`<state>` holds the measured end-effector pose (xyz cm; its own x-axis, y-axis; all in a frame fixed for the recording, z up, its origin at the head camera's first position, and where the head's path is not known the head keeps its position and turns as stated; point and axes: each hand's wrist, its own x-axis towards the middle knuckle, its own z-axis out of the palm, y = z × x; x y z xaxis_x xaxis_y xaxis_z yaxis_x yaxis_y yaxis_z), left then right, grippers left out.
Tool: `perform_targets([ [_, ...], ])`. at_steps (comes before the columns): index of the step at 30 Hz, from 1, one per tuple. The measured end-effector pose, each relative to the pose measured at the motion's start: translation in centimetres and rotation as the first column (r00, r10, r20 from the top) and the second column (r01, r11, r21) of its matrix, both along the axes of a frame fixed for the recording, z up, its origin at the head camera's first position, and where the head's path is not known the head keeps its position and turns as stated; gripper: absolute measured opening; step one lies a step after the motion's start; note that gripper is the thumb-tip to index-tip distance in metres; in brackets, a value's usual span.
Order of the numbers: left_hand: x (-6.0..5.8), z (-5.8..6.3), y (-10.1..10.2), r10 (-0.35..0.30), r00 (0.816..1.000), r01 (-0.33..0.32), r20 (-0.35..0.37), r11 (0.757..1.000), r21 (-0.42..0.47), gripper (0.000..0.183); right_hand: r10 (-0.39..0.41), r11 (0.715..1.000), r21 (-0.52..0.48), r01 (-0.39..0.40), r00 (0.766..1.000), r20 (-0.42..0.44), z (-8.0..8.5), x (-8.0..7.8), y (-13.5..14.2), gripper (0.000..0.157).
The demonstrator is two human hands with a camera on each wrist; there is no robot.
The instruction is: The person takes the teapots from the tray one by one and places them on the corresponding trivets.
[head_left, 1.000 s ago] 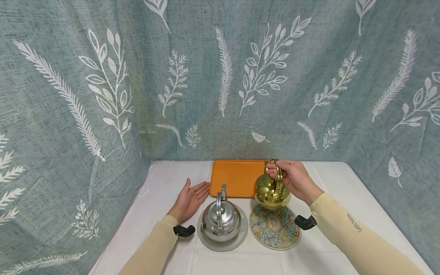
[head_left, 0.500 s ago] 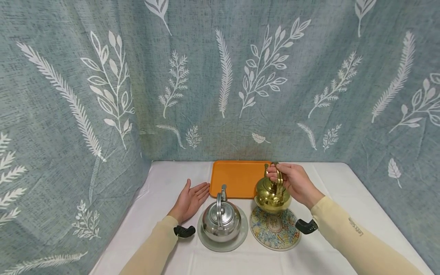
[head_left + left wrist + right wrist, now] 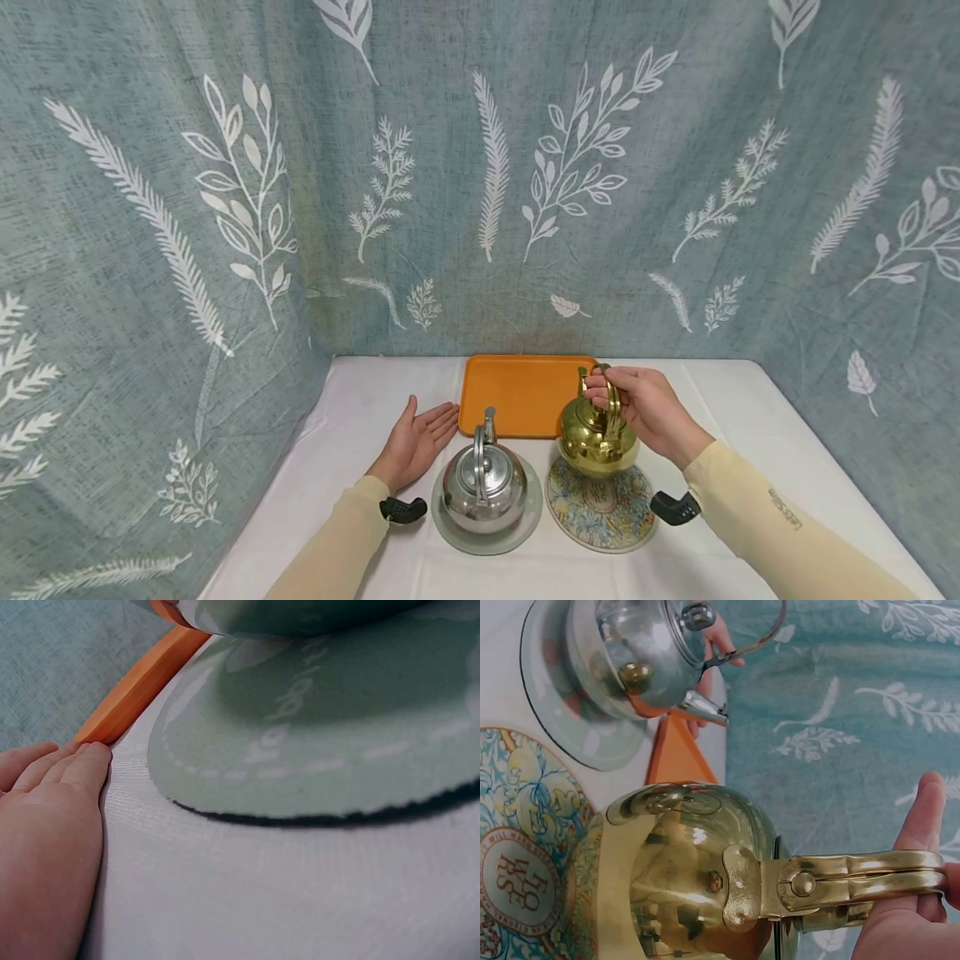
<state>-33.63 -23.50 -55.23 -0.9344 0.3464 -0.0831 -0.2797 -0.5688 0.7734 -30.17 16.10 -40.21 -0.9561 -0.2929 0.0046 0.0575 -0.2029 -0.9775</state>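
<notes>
My right hand (image 3: 651,410) holds a brass-coloured kettle (image 3: 596,450) by its tall arched handle, fingers hooked under it. The kettle hangs over the back part of a round floral mat (image 3: 603,525); whether its base touches, I cannot tell. In the right wrist view, the mat's printed lettering shows beside the kettle's base. My left hand (image 3: 412,446) lies on the table with straight fingers, the fingertips at the corner of an orange tray (image 3: 517,392). A steel kettle (image 3: 483,504) stands between the hands on a round pale green mat (image 3: 487,546).
A white cloth covers the table (image 3: 420,575). Blue-green curtains (image 3: 435,183) with white leaf prints rise at the back and both sides. The orange tray lies behind the two kettles, near the back edge.
The brass kettle has come down and a little towards me over the floral mat, my right hand moving with it. My left hand, the steel kettle and the tray keep their places.
</notes>
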Motion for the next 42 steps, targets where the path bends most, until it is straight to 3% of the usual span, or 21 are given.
perform_targets([
  [21,0.2,0.0,0.0,0.017,1.0,-0.016,0.002,1.0,-0.004,0.1,0.017,0.999,-0.037,-0.017,1.0,0.007,-0.5,1.0,0.2,0.043],
  [42,0.2,0.0,0.0,0.015,1.0,-0.015,0.008,1.0,0.0,0.097,0.01,1.0,0.004,-0.01,1.0,0.003,-0.6,2.1,0.1,0.046],
])
